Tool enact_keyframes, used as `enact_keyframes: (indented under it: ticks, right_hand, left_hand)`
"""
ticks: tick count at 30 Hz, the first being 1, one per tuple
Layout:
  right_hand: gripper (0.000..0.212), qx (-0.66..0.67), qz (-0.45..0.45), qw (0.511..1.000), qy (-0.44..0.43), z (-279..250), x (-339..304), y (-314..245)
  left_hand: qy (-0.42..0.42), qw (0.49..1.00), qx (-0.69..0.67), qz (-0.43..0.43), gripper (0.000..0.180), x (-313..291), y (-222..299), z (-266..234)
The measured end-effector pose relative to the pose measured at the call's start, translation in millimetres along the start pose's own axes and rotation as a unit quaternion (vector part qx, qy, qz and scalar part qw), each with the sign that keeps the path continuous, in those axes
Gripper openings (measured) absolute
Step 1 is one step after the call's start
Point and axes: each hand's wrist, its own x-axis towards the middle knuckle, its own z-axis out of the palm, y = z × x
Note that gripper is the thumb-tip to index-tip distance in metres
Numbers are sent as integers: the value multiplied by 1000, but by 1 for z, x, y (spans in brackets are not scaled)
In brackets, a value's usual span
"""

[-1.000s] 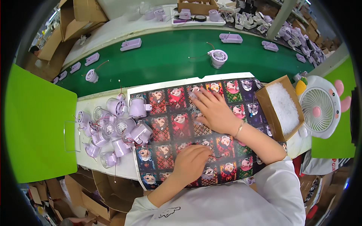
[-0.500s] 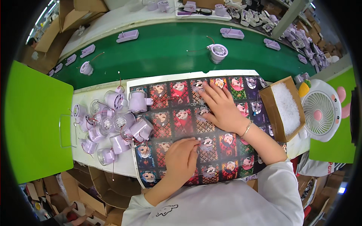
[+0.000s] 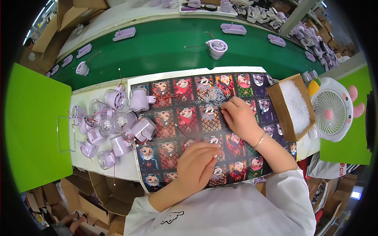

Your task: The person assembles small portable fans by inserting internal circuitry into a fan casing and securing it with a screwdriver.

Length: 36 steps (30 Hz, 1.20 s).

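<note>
My left hand [image 3: 197, 164] is closed, thumb against fingers, with a small white piece [image 3: 215, 156] showing at the fingertips; its kind is too small to tell. Above and right of it, my right hand [image 3: 241, 121] has its fingers curled down onto the printed sheet [image 3: 165, 135]; whatever they pinch is hidden. Beside those fingertips lies a loose scatter of small clear rings [image 3: 212, 95]. Left on the sheet rests a light-purple fan housing [image 3: 139, 100], its red wire stretched toward the rings. A thin dark wire [image 3: 181, 131] lies above my left hand.
Several purple and clear fan housings [image 3: 106, 125] crowd the table's left side. To the right stand a cardboard box [image 3: 285, 112] of clear small parts and a white desk fan [image 3: 330, 112]. Beyond runs a green conveyor belt [image 3: 165, 51] carrying purple parts. Green panels [image 3: 39, 129] flank both sides.
My right hand, earlier spread flat over the rings, has curled its fingers and drawn back toward me, uncovering them. My left hand has shifted slightly right, still pinched. Parts on the belt have drifted left.
</note>
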Motion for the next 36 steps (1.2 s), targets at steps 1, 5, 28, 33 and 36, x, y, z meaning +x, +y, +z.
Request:
enact_keyframes:
  ticks: [1, 5, 28, 33, 36]
  right_hand:
    - [11, -31, -5, 1000, 3, 4, 1, 1]
    - [12, -104, -1, 995, -4, 16, 0, 5]
    - [30, 161, -20, 987, -8, -70, -37, -89]
    - [16, 497, 224, 825, 148, -41, -58, -71]
    - [13, 815, 292, 478, 148, -23, -59, -49]
  left_hand:
    - [0, 1000, -1, 1, 17, 0, 1, 2]
    - [-12, 1000, -18, -15, 18, 3, 3, 6]
    - [-59, 962, 172, 204, 14, 7, -21, 12]
    - [-62, 983, 166, -35, 20, -2, -39, 23]
    - [-57, 989, 131, -44, 25, -1, -30, 31]
